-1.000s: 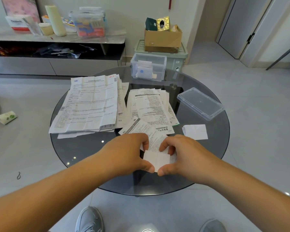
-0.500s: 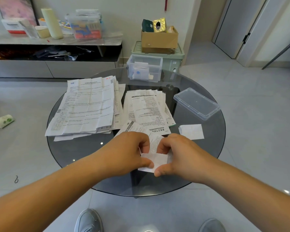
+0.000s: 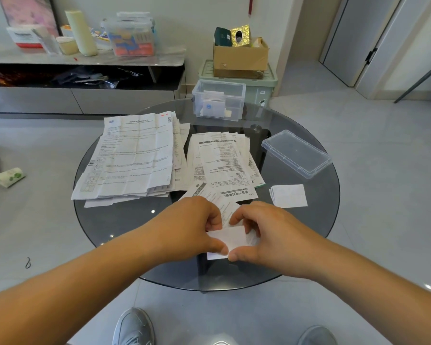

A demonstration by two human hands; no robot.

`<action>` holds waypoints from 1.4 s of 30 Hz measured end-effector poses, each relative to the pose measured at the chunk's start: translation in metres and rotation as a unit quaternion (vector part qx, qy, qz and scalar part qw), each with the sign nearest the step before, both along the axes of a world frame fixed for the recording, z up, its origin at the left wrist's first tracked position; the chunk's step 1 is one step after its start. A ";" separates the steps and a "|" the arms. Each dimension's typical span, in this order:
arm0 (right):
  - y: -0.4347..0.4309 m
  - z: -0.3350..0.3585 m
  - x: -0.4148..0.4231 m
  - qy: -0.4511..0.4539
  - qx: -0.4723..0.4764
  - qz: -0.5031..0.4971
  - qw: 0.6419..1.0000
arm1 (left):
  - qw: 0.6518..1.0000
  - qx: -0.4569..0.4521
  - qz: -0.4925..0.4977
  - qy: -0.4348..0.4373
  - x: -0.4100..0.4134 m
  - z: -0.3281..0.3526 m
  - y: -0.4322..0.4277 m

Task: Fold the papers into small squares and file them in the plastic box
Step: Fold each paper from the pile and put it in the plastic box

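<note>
Smoked glass forms the round table [image 3: 120, 220] that a person stands over, looking down at both hands. The left hand [image 3: 187, 227] and the right hand [image 3: 269, 235] meet near the table's close edge. Each pinches a partly folded white paper [image 3: 230, 239] between thumb and curled fingers, and the thumbs almost touch at its lower edge. Beyond the hands lie two stacks of unfolded printed sheets: a large stack [image 3: 132, 155] to the left and a narrower stack [image 3: 222, 160] in the middle. To the right rests a small pile of folded squares [image 3: 289, 195], and past it a clear lid [image 3: 296, 153]. The clear plastic box [image 3: 219, 100] sits at the far edge, with folded papers inside.
</note>
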State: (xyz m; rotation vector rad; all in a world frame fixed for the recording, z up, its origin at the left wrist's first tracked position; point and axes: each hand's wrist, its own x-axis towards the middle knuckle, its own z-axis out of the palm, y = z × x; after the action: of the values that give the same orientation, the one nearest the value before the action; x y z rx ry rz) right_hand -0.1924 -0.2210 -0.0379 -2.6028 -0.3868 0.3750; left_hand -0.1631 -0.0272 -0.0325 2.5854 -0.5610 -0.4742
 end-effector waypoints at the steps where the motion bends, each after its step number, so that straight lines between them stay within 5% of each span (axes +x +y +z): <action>1: 0.000 -0.001 0.000 -0.013 -0.015 0.010 1.000 | 1.000 -0.009 -0.003 -0.004 -0.001 0.001 0.000; 5: -0.001 -0.003 0.001 -0.029 -0.022 0.028 0.999 | 0.998 -0.057 -0.013 -0.004 -0.002 0.004 0.002; 11: -0.004 0.000 0.004 -0.004 0.130 -0.034 0.991 | 0.993 -0.116 0.013 -0.004 0.003 0.006 0.005; 21: -0.046 0.021 0.029 -0.036 0.192 -0.124 0.973 | 0.983 -0.172 0.036 0.050 0.032 0.027 -0.042; 34: -0.102 -0.007 0.064 -0.028 0.052 -0.196 0.979 | 0.993 -0.055 -0.023 -0.105 0.043 -0.003 -0.090; 42: -0.100 -0.002 0.061 -0.055 0.041 -0.193 0.979 | 0.989 -0.058 -0.024 -0.137 0.039 -0.005 -0.086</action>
State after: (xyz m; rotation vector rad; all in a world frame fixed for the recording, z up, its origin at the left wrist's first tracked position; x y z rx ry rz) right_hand -0.1316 -0.3214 -0.0396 -2.5465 0.0715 0.0785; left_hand -0.1238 -0.1135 -0.0372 2.5451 -0.7210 -0.0955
